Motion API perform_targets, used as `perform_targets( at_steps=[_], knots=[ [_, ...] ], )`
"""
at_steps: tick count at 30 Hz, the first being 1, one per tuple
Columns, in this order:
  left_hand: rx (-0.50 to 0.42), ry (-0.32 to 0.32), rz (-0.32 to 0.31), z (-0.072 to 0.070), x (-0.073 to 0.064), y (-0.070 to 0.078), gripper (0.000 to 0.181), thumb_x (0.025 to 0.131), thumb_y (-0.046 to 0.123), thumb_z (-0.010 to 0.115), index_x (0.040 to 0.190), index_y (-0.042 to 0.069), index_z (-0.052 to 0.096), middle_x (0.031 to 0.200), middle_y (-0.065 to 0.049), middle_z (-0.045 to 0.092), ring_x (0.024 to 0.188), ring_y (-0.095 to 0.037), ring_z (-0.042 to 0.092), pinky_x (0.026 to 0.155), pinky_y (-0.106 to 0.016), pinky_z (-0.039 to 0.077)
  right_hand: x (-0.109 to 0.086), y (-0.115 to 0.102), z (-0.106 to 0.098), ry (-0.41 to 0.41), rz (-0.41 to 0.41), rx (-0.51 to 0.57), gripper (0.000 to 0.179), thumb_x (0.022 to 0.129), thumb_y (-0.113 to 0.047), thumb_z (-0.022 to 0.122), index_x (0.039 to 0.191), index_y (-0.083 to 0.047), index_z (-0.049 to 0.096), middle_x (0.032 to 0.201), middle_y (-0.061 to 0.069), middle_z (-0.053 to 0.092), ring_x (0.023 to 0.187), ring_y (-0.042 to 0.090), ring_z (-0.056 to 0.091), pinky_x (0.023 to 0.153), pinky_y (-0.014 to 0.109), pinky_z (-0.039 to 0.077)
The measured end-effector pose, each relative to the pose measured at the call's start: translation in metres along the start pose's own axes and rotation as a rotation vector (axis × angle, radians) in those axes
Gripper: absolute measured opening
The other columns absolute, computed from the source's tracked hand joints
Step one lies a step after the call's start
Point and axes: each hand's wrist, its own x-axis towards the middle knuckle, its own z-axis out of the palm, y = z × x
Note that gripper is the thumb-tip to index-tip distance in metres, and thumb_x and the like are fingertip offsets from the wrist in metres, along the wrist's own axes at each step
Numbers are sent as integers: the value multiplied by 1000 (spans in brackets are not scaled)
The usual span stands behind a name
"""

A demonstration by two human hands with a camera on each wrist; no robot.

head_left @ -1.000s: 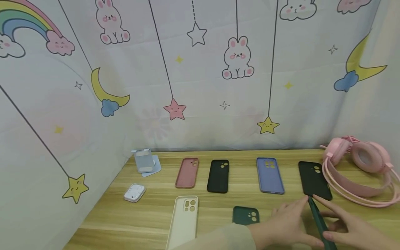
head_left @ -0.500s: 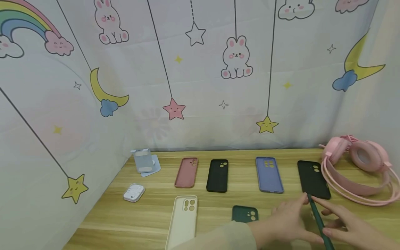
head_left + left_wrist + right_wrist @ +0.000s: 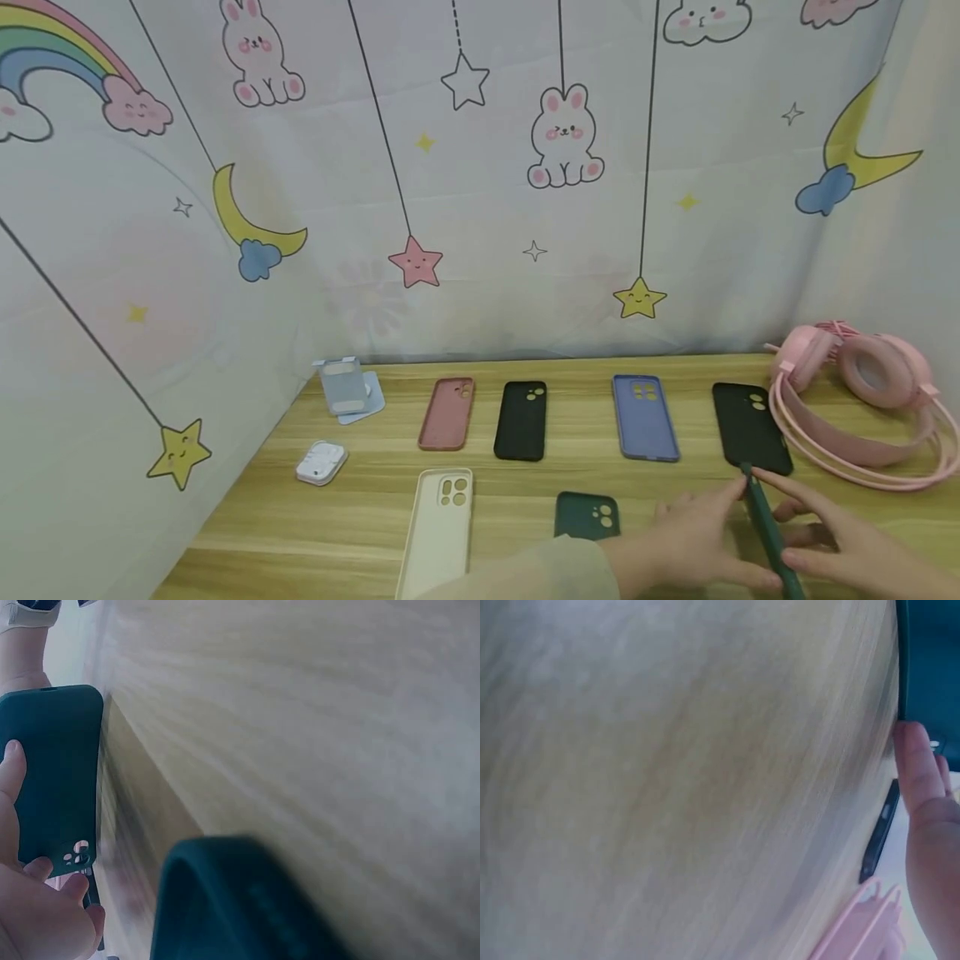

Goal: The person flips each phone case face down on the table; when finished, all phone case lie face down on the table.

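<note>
Both hands hold a dark green phone case (image 3: 767, 525) on its long edge, low over the table's right front. My left hand (image 3: 686, 533) grips it from the left, fingertips at the far end and thumb at the near end. From the other side my right hand (image 3: 843, 537) pinches it, index finger at the far end and thumb nearer. In the left wrist view the case's flat green face (image 3: 56, 772) shows several camera holes near one end. A second dark green case (image 3: 587, 514) lies left of my hands, partly behind my left sleeve.
Along the back lie a pink case (image 3: 447, 414), a black case (image 3: 521, 421), a blue case (image 3: 646, 417) and another black case (image 3: 750, 429). Pink headphones (image 3: 847, 450) sit far right. A cream case (image 3: 438, 533), boxed earphones (image 3: 322, 462) and a phone stand (image 3: 345, 387) are left.
The head view has drifted slightly. The green case stays in both hands with only a small shift in its tilt; the other items lie where they were.
</note>
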Motion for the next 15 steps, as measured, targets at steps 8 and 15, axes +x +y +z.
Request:
perform_targets(
  at_steps=[8,15],
  knots=[
    [35,-11,-6,3,-3,3,85,76,55,71,144,46,21,137,24,37,118,-13,43,84,-41,37,-5,-2,-6,-63,37,251,71,100,1,34,145,-49,13,114,7,46,102,23,60,77,40,52],
    [148,-62,-5,6,-1,4,81,78,60,65,144,44,22,136,24,36,112,-6,43,77,-33,35,-9,-1,-11,-99,121,409,64,102,-6,29,140,-56,16,124,11,45,109,28,57,83,46,49]
  ],
)
